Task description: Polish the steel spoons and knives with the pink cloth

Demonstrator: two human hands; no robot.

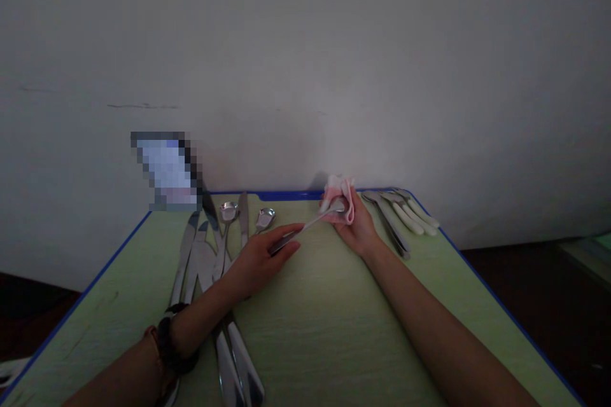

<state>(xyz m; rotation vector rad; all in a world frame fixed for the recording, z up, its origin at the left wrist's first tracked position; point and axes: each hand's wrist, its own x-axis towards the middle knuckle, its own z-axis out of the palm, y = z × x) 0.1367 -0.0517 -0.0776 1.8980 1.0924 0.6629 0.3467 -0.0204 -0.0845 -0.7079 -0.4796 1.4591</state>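
Note:
My left hand (262, 259) grips a metal spoon (312, 221) by its handle, with the bowl pointing up and to the right. A folded pink and white cloth (352, 206) rests in my right hand (357, 229), whose fingers are wrapped round it from behind and below. The spoon's bowl lies against the cloth. Beneath and beside my left forearm is a pile of table knives (186, 254) and spoons, partly hidden by the arm. Two shiny spoon bowls (229, 210) show at the pile's far end.
To the right of my right hand lie several pieces of cutlery, some metal (391, 229), some with white handles (409, 219). A blurred-out device with a lit screen (167, 168) stands at the back left. The green table (334, 343) has a blue edge against a grey wall.

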